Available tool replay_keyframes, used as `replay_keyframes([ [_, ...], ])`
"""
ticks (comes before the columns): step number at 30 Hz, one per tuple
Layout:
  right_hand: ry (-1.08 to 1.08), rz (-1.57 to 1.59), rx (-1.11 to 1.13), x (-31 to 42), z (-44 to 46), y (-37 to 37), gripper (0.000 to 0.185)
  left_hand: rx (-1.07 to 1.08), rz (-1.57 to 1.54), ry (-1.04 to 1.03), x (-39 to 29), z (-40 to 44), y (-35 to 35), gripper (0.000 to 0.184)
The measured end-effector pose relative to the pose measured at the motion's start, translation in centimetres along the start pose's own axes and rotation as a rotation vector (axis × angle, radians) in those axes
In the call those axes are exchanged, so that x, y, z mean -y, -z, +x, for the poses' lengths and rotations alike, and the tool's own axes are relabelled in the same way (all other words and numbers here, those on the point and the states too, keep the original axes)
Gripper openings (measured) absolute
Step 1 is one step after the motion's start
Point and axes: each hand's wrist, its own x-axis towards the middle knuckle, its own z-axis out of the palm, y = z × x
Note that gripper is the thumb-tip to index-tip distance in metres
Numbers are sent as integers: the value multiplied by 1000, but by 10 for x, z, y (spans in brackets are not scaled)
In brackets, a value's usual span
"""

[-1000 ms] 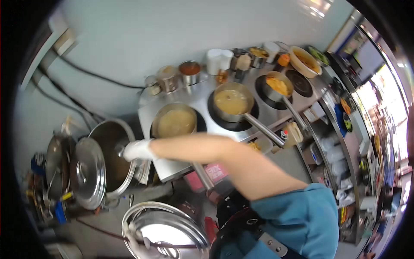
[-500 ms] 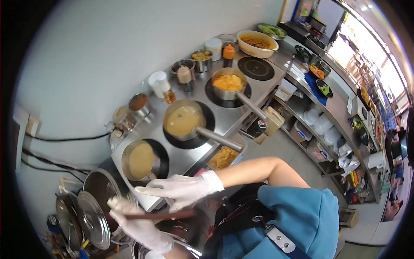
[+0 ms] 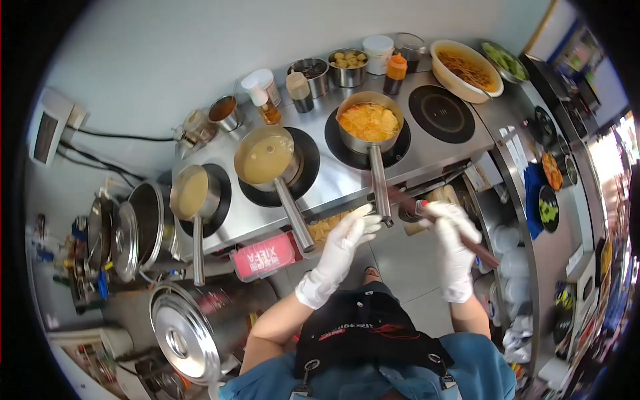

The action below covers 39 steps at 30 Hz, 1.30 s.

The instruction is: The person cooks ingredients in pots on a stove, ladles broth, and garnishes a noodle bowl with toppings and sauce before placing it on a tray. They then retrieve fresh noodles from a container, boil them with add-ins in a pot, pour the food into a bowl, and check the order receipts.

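My right hand (image 3: 455, 243), in a white glove, is closed around a long dark brown stick (image 3: 481, 253), which looks like chopsticks and slants across in front of the stove. My left hand (image 3: 345, 243), also gloved, is open with its fingers apart, just left of the steel handle (image 3: 380, 187) of a saucepan (image 3: 365, 145). That pan holds orange-red soup with pale yellow pieces and sits on a hob. To its left stand a saucepan of pale broth (image 3: 269, 155) and a smaller saucepan of cloudy liquid (image 3: 194, 192), both with handles toward me.
Behind the pans are a sauce bottle with an orange cap (image 3: 395, 73), a brown-sauce bottle (image 3: 299, 91) and a pot of round yellowish pieces (image 3: 349, 61). A noodle bowl (image 3: 497, 93) stands at the right. A lidded stockpot (image 3: 183, 340) and pink box (image 3: 263, 257) are low at left.
My view has swung right. The brown stick was at my left hand and is now in my right. Both hands have moved from the leftmost saucepan toward the soup pan's handle.
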Motion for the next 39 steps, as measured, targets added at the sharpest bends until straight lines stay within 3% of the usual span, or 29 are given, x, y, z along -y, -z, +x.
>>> replay_keyframes([
  [1, -53, 18, -65, -1, 12, 20, 18, -175, 250, -140, 5, -5, 6, 43],
  [2, 41, -40, -84, -10, 24, 37, 20, -348, 506, -274, 10, -7, 19, 39],
  [3, 133, -96, -108, -20, 36, 52, 22, -539, 561, -422, 9, -8, 35, 37],
  [5, 56, 56, -103, -38, 54, 68, 22, -829, 966, -468, 10, -14, 93, 45],
  [6, 89, 58, -67, -40, 61, 64, 20, -944, 1072, -249, 10, -13, 115, 51],
  [7, 122, 60, -26, -40, 68, 54, 18, -973, 890, -107, 26, -9, 144, 54],
  [9, 182, -8, 124, -35, 84, 24, 15, -713, 232, 254, 18, -4, 141, 44],
  [11, 206, -2, 186, -44, 96, -2, 15, -577, -53, 215, 38, -2, 143, 31],
  [12, 241, -8, 196, -42, 102, -10, 16, -710, 53, 178, 42, -6, 135, 22],
  [23, 292, -242, -12, -56, 147, 7, 19, -719, 59, 259, 23, -14, 155, 21],
  [27, 174, -307, -45, -55, 151, 34, 16, -722, 85, 363, 39, -31, 172, 23],
  [29, 64, -322, -113, -47, 146, 35, 16, -771, 529, 171, 25, -35, 165, 37],
  [30, 76, -276, -142, -55, 144, 40, 15, -829, 735, 40, -2, -31, 127, 49],
  [31, 71, -203, -163, -53, 143, 42, 15, -907, 920, -137, 34, -32, 184, 53],
  [32, 83, -94, -192, -55, 139, 42, 15, -856, 1063, -291, 0, -25, 136, 51],
  [33, 134, -59, -216, -71, 140, 45, 14, -828, 849, -258, -17, -10, 108, 44],
  [35, 12, 208, -265, -92, 139, 47, 16, -521, 774, -309, -18, 16, 71, 39],
  [39, -171, 538, -347, -113, 132, 68, 18, -340, 610, 136, 41, 83, 54, 44],
])
